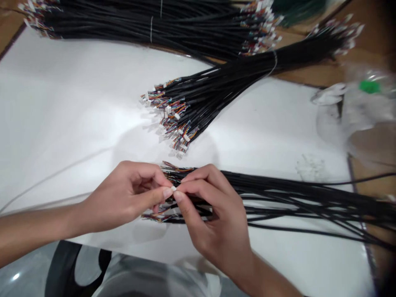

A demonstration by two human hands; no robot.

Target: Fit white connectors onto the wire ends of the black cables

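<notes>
**"What have you got between your hands?"**

"My left hand (126, 198) and my right hand (213, 218) meet at a small white connector (173, 188). I'm holding it in a tight pinch, with the fingertips of both hands closed on it from either side. I can't tell which hand is bearing more of it."

**"Where is it, relative to the white sheet (62, 103)?"**

"It's held above the sheet, near its front edge and about midway across. Just below it are the coloured wire ends of the loose black cables (293, 198), which run toward the sheet's right side and past it."

**"What else is around the sheet?"**

"Beyond my hands, across the middle of the sheet, lies a bundle of black cables (235, 86) cinched with a thin white tie (274, 62). Its white connectors fan out toward the sheet's left. A second black cable bundle (139, 20) lies along the sheet's far edge. Off the right side there's a clear plastic bag (368, 107) with a green patch (369, 86), too blurred for me to make out."
</notes>
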